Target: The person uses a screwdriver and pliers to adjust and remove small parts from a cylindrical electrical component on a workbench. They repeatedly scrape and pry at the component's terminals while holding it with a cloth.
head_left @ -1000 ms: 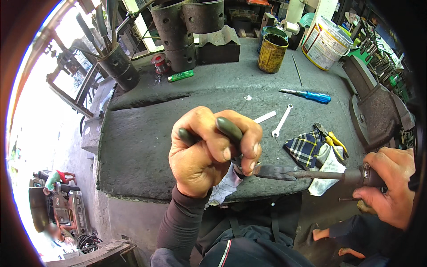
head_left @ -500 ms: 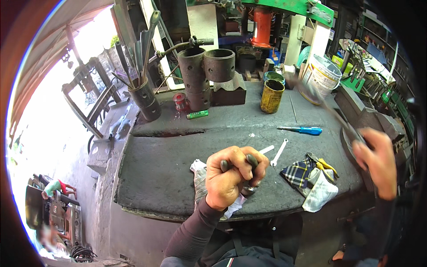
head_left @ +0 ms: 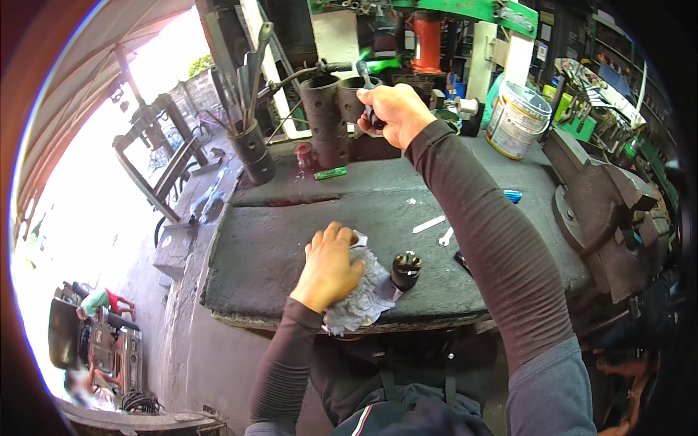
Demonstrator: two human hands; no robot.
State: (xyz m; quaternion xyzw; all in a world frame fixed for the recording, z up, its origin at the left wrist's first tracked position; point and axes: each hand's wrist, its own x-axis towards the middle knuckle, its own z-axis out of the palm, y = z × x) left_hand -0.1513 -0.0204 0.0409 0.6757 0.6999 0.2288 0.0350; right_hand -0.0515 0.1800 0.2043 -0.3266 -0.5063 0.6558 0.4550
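My left hand lies on a crumpled pale cloth near the bench's front edge, its fingers stretched over the cloth and the thumb apart. Right of the cloth and touching it is a dark cylindrical metal part with slots in its top. My right hand, stretched toward the back of the bench, is closed round a tool with a dark handle and a rounded grey metal end; its kind is unclear. A small wrench and a pale flat strip lie beside my right forearm.
Upright metal cylinders stand at the back, beside a tube of long tools. A green lighter-like item and a red jar lie before them. A white bucket and a large vise occupy the right side.
My right hand has swung from the right to the far middle with its tool. My left hand has opened from round dark-ended handles and moved left onto the cloth. My right arm hides the plaid cloth.
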